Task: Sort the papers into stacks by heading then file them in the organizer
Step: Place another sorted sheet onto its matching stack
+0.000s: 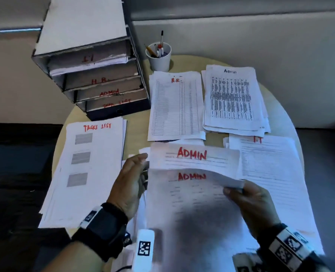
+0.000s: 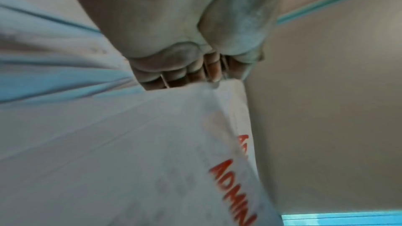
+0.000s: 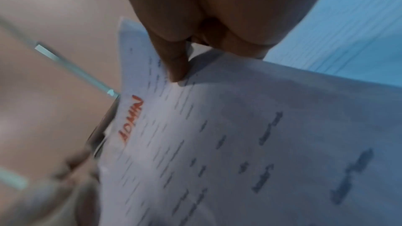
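Note:
My left hand grips the left edge of a loose bundle of papers low in the head view. The top sheet, headed ADMIN in red, is pinched at its upper right corner by my right hand, and that corner curls up. Under it lies a second ADMIN sheet. In the right wrist view the thumb presses on the ADMIN sheet. The left wrist view shows curled fingers on the paper edge. The organizer stands back left, with trays marked I.T, H.R., ADMIN and TASK LIST.
On the round table lie sorted stacks: Tasks List at the left, H.R. in the middle, Admin at the back right, I.T at the right. A white cup of pens stands behind the H.R. stack.

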A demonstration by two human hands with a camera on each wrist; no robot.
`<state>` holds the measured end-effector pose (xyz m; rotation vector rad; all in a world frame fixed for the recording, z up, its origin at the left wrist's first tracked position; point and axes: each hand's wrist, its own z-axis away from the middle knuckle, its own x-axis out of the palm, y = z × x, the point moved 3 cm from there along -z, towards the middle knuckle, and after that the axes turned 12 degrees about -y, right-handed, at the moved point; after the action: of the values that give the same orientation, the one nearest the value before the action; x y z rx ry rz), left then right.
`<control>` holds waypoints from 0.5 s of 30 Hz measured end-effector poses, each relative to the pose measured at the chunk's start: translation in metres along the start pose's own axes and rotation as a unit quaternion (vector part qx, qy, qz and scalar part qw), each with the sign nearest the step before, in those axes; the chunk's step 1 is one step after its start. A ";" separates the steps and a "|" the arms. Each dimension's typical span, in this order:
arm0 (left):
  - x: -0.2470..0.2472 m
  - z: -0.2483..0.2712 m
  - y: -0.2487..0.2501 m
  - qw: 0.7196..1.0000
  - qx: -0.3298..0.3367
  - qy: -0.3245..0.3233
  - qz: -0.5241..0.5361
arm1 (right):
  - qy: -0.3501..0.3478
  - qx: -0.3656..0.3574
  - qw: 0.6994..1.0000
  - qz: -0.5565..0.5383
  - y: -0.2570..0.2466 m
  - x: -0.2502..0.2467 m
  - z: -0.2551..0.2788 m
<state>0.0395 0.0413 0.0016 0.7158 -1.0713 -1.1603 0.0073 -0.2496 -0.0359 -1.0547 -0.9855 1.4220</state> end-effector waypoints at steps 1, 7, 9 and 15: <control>0.005 0.002 -0.005 1.000 -0.007 -0.005 0.011 | 0.016 0.008 1.000 -0.023 -0.001 0.002 -0.003; 0.010 0.009 -0.045 0.979 -0.073 -0.061 -0.181 | 0.047 0.036 0.993 -0.105 -0.023 0.018 -0.016; 0.007 0.003 -0.047 0.978 -0.097 -0.032 -0.180 | 0.021 0.044 0.993 -0.112 -0.022 0.020 -0.017; 0.008 -0.027 -0.020 0.999 -0.046 -0.021 -0.017 | -0.059 0.126 0.988 0.062 0.012 0.008 -0.001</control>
<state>0.0574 0.0265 -0.0239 0.6413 -1.0374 -1.2498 0.0044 -0.2432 -0.0482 -0.8644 -0.8072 1.6795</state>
